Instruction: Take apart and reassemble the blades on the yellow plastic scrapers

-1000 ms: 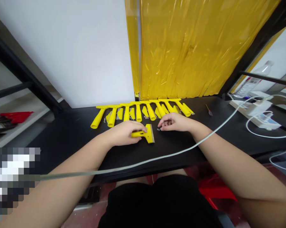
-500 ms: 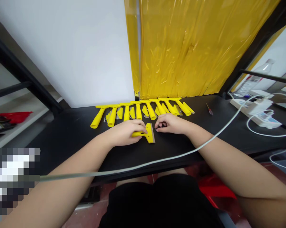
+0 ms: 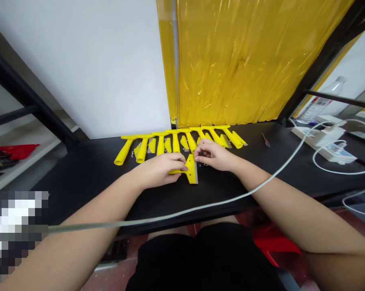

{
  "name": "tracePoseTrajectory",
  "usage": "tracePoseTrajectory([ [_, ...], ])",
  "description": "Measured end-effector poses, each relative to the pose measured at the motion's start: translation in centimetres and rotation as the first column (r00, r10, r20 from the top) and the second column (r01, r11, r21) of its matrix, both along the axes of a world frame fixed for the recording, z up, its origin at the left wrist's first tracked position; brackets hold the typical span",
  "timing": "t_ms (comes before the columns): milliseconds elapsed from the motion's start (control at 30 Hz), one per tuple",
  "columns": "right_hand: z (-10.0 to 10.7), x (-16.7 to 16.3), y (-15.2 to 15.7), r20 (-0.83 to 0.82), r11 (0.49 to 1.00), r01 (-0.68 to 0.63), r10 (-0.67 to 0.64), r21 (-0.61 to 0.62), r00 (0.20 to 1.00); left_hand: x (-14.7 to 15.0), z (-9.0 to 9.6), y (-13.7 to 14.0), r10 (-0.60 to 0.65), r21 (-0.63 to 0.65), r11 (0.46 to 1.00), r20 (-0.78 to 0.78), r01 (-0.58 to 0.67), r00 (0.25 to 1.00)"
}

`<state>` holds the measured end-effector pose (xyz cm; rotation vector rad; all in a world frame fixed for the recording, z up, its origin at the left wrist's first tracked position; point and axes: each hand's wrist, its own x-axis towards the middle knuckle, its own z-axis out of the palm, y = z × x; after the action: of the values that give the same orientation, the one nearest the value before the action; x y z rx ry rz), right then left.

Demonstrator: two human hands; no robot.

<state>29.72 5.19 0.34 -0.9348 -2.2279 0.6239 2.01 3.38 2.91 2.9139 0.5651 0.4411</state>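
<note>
My left hand (image 3: 167, 169) is closed round the handle of a yellow scraper (image 3: 190, 171), which lies on the black table with its metal blade edge facing right. At the upper end of that blade is my right hand (image 3: 209, 154), its thumb and fingertips pinched together. Whatever the pinch holds is too small to make out. Tiny metal parts (image 3: 203, 165) lie on the table just below the right fingers. Beyond both hands runs a row of yellow scraper handles (image 3: 142, 148), with yellow head plates and blades (image 3: 167, 144) between them.
A screwdriver (image 3: 265, 140) lies to the right. Farther right are a white power strip (image 3: 324, 143) with plugs and a plastic bottle (image 3: 323, 101). A white cable (image 3: 206, 205) hangs across the view over my forearms. Yellow wrapped film (image 3: 245, 68) and a white panel (image 3: 94, 68) stand behind the table.
My right hand has moved slightly left, from beside the blade to the upper end of the scraper head. Tiny parts beneath it now show. My left hand keeps its grip.
</note>
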Motion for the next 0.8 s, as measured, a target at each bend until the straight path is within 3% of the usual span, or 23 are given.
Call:
tracePoseTrajectory([
  [200, -0.3, -0.6, 0.0, -0.167, 0.990, -0.064, 0.043, -0.122, 0.985, 0.2, 0.0, -0.2, -0.037, 0.082, 0.996, 0.065, 0.031, 0.997],
  [367, -0.8, -1.1, 0.3, -0.312, 0.926, -0.198, 0.093, -0.322, 0.945, 0.5, 0.1, -0.5, -0.054, 0.139, 0.989, 0.066, 0.044, 0.996],
  [467, -0.7, -1.2, 0.2, -0.419, 0.887, -0.236, 0.054, -0.396, 0.906, 0.7, 0.2, -0.6, -0.066, 0.165, 0.985, 0.058, 0.056, 0.996],
  [633, -0.1, -1.5, -0.4, -0.472, 0.779, -0.251, -0.066, -0.575, 0.879, 0.8, 0.2, -0.7, -0.061, 0.182, 0.982, 0.063, 0.049, 0.996],
  [800, 0.1, -1.8, -0.5, -0.441, 0.750, -0.214, -0.114, -0.625, 0.890, 1.0, 0.1, -0.8, -0.073, 0.168, 0.984, 0.058, 0.062, 0.996],
])
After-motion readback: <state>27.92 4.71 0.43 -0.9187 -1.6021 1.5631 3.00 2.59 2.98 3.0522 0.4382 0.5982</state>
